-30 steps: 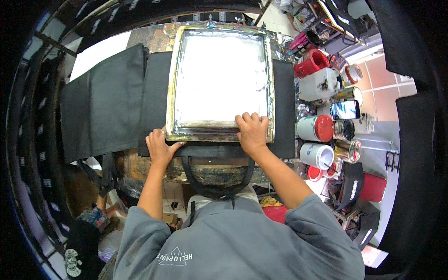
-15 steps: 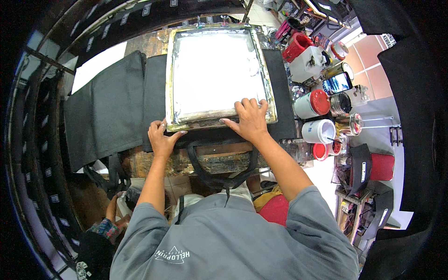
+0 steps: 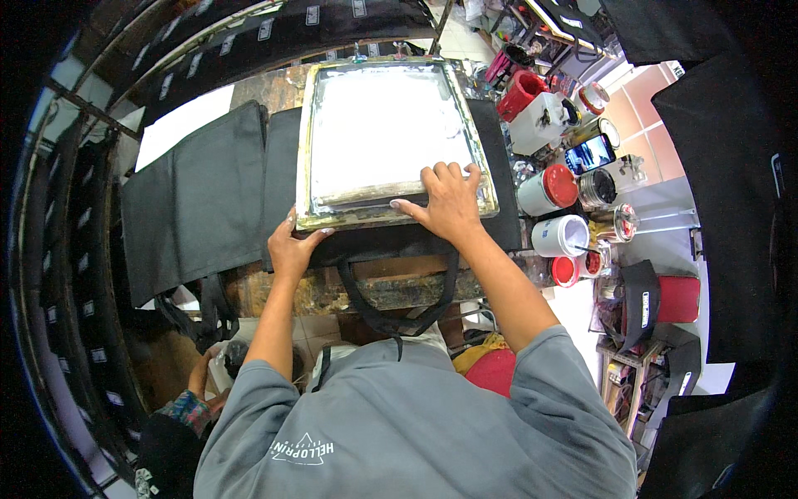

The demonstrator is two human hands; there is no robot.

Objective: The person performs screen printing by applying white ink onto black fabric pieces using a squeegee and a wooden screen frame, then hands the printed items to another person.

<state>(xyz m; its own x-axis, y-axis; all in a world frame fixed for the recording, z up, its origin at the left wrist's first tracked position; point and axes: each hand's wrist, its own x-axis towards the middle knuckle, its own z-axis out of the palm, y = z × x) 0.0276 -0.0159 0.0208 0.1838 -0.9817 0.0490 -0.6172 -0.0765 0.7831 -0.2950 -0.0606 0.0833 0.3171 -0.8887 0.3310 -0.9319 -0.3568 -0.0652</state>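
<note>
A screen-printing frame point(image 3: 305, 150) with a bright white mesh lies on a black fabric bag point(image 3: 283, 158), whose strap point(image 3: 353, 295) loops over the table's near edge. My left hand point(image 3: 291, 251) is at the frame's near left corner, thumb and fingers spread along its outer edge. Across the near end of the mesh sits a long squeegee point(image 3: 366, 194) with a wooden-looking bar. My right hand point(image 3: 451, 204) is closed over its right part, fingers on the far side and thumb on the near side. The squeegee's blade is hidden.
Another black bag point(image 3: 195, 191) and white sheet point(image 3: 183, 129) lie left. Along the right stand a red-lidded tub point(image 3: 549, 191), an open white tub point(image 3: 561, 236), jars and a phone point(image 3: 590, 155). Printed black fabric hangs around. Another person's hand point(image 3: 199, 374) shows lower left.
The squeegee and my right hand sit slightly farther from the frame's near edge. My left hand keeps its place at the corner. The whole view has shifted a little.
</note>
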